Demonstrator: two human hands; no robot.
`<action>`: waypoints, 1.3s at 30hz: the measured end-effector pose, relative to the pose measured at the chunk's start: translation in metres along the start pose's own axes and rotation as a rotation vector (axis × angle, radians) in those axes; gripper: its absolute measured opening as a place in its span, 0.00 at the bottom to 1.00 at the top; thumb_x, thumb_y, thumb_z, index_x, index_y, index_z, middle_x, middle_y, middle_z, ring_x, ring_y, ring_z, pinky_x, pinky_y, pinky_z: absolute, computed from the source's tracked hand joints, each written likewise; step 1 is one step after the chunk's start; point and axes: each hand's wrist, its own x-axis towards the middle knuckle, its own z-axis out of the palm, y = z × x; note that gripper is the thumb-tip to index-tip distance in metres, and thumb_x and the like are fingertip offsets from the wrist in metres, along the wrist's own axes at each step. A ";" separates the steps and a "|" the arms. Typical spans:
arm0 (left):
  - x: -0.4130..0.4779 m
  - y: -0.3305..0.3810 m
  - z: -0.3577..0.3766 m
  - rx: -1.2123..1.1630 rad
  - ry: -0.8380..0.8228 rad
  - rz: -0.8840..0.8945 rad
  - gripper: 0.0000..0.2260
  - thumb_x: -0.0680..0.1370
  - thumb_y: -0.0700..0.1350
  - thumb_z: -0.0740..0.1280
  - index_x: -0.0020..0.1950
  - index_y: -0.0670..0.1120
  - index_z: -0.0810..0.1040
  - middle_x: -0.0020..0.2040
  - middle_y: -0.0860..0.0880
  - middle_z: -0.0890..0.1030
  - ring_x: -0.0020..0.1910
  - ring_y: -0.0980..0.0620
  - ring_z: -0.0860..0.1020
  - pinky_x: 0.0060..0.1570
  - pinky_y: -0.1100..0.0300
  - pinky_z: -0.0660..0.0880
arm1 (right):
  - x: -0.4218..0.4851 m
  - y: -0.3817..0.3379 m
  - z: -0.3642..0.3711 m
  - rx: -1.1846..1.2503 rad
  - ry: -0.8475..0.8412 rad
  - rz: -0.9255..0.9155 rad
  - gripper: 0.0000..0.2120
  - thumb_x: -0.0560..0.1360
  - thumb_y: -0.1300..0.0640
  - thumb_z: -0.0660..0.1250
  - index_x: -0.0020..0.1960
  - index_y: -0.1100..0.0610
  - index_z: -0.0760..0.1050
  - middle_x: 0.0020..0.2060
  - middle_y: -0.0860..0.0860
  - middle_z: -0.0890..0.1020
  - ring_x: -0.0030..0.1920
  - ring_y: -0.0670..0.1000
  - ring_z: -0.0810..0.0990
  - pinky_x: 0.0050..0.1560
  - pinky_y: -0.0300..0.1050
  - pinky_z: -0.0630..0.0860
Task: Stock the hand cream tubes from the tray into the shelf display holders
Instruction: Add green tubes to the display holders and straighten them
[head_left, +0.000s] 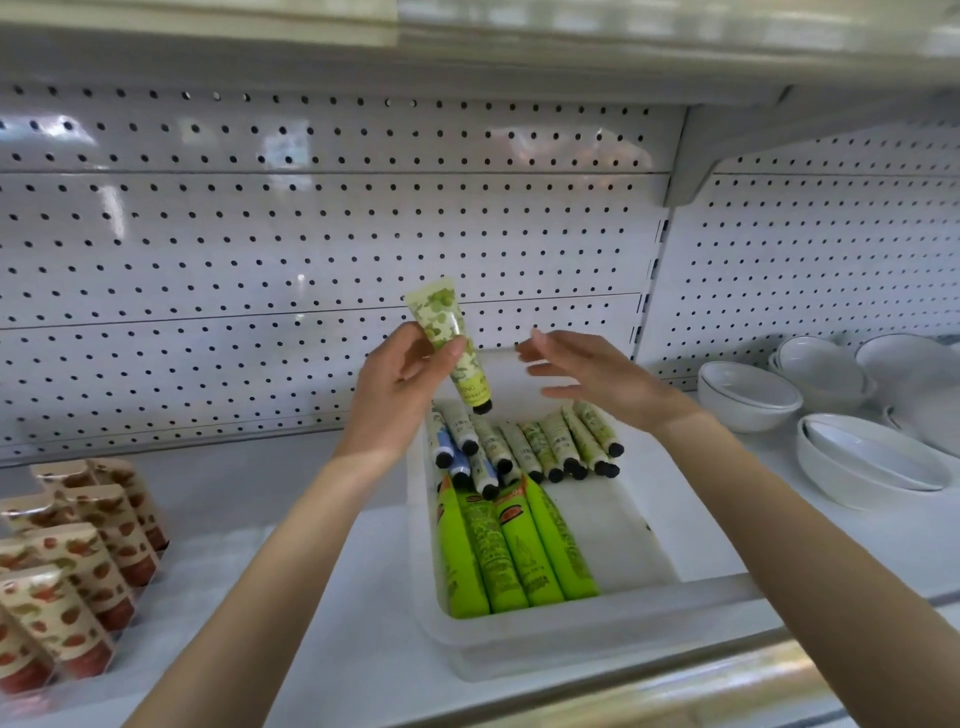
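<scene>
My left hand grips a small green floral hand cream tube with its black cap pointing down, held in the air above the far end of the white tray. To the right of that tube, my right hand hovers with its fingers straight and holds nothing. In the tray's far part lie several small tubes with black caps, pale green and some blue. Several larger bright green tubes lie side by side nearer to me.
Clear display holders with red-patterned tubes stand on the shelf at the left. White bowls are stacked at the right. A white pegboard wall backs the shelf, and another shelf hangs overhead.
</scene>
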 end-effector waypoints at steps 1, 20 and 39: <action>-0.001 0.000 -0.001 -0.030 -0.002 -0.017 0.03 0.76 0.44 0.65 0.49 0.50 0.76 0.48 0.53 0.81 0.48 0.58 0.80 0.50 0.64 0.77 | 0.001 0.006 -0.004 -0.096 0.073 0.019 0.15 0.78 0.47 0.60 0.59 0.55 0.75 0.56 0.47 0.78 0.59 0.48 0.76 0.55 0.41 0.75; -0.011 -0.011 -0.004 -0.076 -0.002 -0.108 0.02 0.76 0.43 0.65 0.46 0.49 0.77 0.43 0.48 0.80 0.39 0.59 0.80 0.40 0.60 0.80 | 0.016 0.049 0.002 -1.090 -0.066 0.467 0.06 0.78 0.61 0.59 0.43 0.61 0.64 0.59 0.58 0.62 0.49 0.55 0.69 0.47 0.44 0.67; -0.014 -0.010 -0.006 -0.056 -0.021 -0.107 0.02 0.76 0.43 0.66 0.46 0.50 0.77 0.43 0.47 0.81 0.38 0.61 0.80 0.39 0.62 0.80 | 0.013 0.048 0.002 -0.693 0.026 0.235 0.18 0.73 0.56 0.71 0.60 0.59 0.73 0.51 0.53 0.75 0.49 0.51 0.73 0.46 0.41 0.70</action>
